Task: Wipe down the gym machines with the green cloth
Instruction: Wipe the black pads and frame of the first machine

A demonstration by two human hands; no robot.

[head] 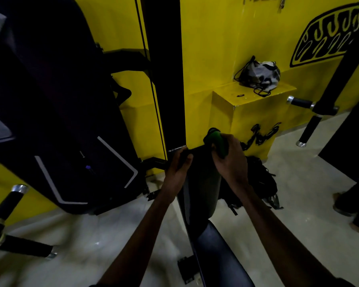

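A black padded backrest [201,183] of a gym machine stands tilted in front of me, with its seat pad [218,255] below. My left hand [179,168] grips the top left edge of the backrest. My right hand [230,160] holds the bunched green cloth [217,141] against the top right of the backrest. A black upright post [164,79] of the machine rises just behind the pad.
A large black shroud [56,121] with white stripes stands at left. A yellow ledge [255,112] by the yellow wall carries a drawstring bag [259,75]. A black backpack [259,183] lies on the floor. Padded handles [307,131] hang at right, another person's feet [348,206] beyond.
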